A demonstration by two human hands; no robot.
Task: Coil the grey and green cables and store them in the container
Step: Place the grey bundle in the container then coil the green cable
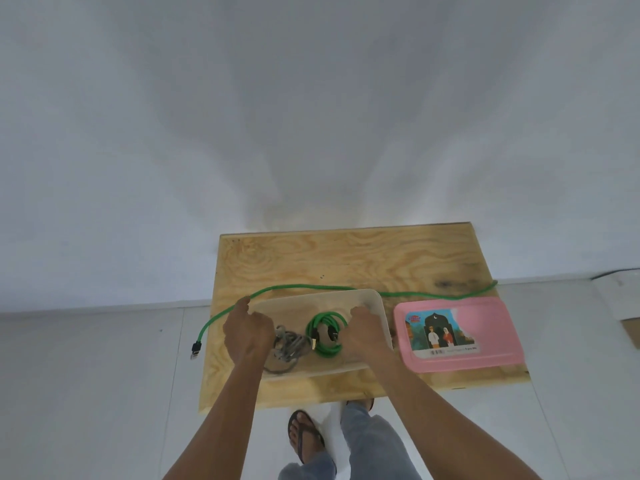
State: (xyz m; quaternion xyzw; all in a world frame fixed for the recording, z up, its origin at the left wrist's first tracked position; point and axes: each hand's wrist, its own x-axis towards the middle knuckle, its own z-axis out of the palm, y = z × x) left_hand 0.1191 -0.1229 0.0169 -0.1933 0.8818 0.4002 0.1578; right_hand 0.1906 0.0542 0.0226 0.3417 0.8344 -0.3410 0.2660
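Observation:
A clear container (367,299) stands on the plywood table (346,258). Inside it lie a grey coiled cable (289,346) on the left and a green coiled cable (325,332) in the middle. A second, long green cable (311,287) runs uncoiled behind the container, from a black plug (196,348) hanging off the table's left edge to the right edge. My left hand (247,332) hovers over the container's left side, its fingertips at the long green cable. My right hand (363,332) rests in the container's right half beside the green coil, fingers curled downward.
A pink lid (491,327) with a picture label lies on the table right of the container. The table stands against a white wall. My legs and sandalled feet (306,436) are below the near edge on a white floor.

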